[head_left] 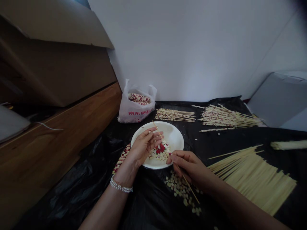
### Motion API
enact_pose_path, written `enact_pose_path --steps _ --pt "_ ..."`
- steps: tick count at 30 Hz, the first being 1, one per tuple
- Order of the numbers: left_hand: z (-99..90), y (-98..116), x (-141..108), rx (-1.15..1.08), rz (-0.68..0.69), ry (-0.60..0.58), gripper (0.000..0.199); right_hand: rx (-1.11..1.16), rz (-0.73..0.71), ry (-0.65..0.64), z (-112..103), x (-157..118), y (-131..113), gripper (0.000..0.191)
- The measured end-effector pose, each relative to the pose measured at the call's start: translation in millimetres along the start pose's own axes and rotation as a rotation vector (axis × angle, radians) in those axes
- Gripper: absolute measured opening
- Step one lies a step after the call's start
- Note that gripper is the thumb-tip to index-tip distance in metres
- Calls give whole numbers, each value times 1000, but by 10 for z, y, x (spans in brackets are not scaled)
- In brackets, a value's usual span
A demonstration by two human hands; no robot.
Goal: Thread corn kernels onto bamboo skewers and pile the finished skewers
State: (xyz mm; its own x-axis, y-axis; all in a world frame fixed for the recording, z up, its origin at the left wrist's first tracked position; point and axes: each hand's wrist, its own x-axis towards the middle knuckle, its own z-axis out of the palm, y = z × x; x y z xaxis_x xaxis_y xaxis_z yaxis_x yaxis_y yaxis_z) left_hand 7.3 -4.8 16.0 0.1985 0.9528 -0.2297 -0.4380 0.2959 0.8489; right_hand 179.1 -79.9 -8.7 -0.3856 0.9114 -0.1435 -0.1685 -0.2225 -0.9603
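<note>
Both hands pinch one bamboo skewer (pixel 176 163) over the white plate (pixel 176 135): left hand (pixel 143 147) at its far tip, right hand (pixel 189 166) near the middle. Black plastic covers the counter (pixel 148 198), white wall behind.

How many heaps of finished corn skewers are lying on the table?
2: a smaller heap just behind the white plate, and a bigger heap to its right.

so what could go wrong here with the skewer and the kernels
The skewer runs between the right hand and the left hand; its tip could prick the fingers. The plate could spill more kernels; loose kernels already lie on the black sheet under the right wrist.
</note>
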Motion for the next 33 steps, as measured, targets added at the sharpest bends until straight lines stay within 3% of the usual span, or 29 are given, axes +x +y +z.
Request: enact_pose_path --steps 9,17,33 --pt "-93 1 77 1 109 45 19 29 51 -91 16 -45 -28 27" --pt "-62 35 79 57 171 171 19 127 106 -185 3 -48 28 29" --pt "-65 1 88 99 196 152 18 175 89 -188 3 -47 31 26"
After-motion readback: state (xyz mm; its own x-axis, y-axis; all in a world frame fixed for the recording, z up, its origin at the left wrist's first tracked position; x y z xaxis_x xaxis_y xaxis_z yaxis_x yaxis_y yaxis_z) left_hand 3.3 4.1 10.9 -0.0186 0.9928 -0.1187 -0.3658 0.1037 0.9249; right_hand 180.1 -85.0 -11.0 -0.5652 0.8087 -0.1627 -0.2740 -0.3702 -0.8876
